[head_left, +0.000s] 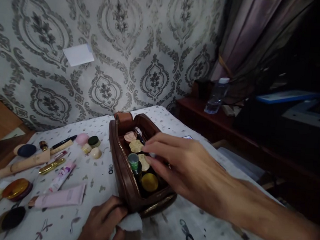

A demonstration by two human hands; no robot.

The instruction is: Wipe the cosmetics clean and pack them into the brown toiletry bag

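A brown zip-up cosmetics bag (pixel 115 149) lies unzipped on the bed, with several round containers inside. Among them are a gold scalloped compact (pixel 136 146), a green-lidded jar (pixel 133 161) and a yellow-lidded round container (pixel 149 182). My right hand (pixel 170 156) reaches in over the bag's right side, its fingers closed near the gold compact; a small pale bit shows at the fingertips, too hidden to name. Below the bag's near end, my left hand (pixel 106 220) is closed around a crumpled white tissue (pixel 131 222).
Cosmetics are spread at left on the patterned sheet: a pink tube (pixel 59 197), a floral tube (pixel 62 176), an amber compact (pixel 17 189), a brush (pixel 27 163) and sponges (pixel 82 139). A water bottle (pixel 217 97) stands on a dark red table (pixel 194 106) at right.
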